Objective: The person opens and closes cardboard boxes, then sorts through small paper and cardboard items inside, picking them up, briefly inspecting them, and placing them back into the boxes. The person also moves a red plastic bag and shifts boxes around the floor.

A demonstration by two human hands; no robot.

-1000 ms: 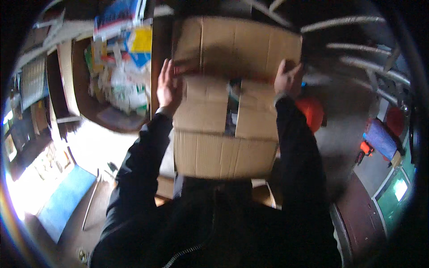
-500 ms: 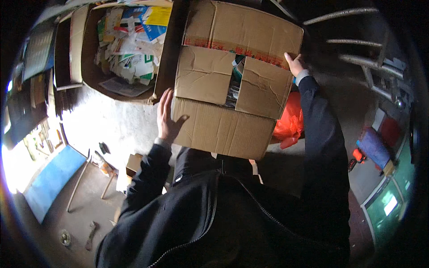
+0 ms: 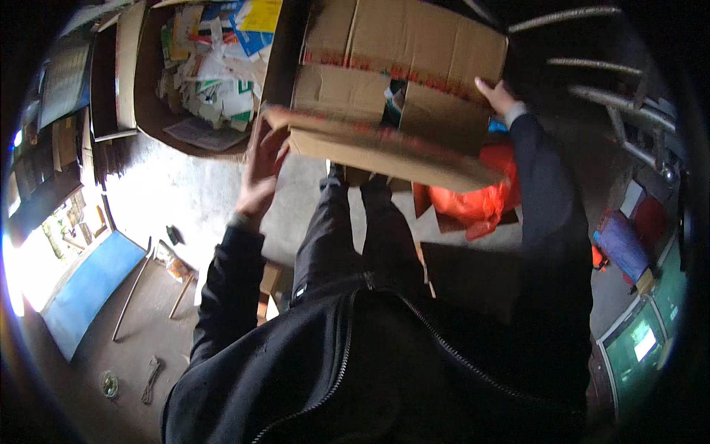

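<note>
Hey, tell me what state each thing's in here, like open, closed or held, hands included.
Cardboard box: held up, side flaps folded in, gap between them
Near flap: raised
Left hand: at the near flap's left end, grip unclear
Right hand: gripping the box's right edge
Large carton: open, paper scraps inside
Red plastic bag: crumpled
Black jacket: zip parted

Left grip (image 3: pixel 262 164) seems half-curled; right grip (image 3: pixel 500 98) reaches farther forward.

Blue panel (image 3: pixel 92 292) at lower left, red plastic bag (image 3: pixel 473 206) and purple bundle (image 3: pixel 623 246) farther right
</note>
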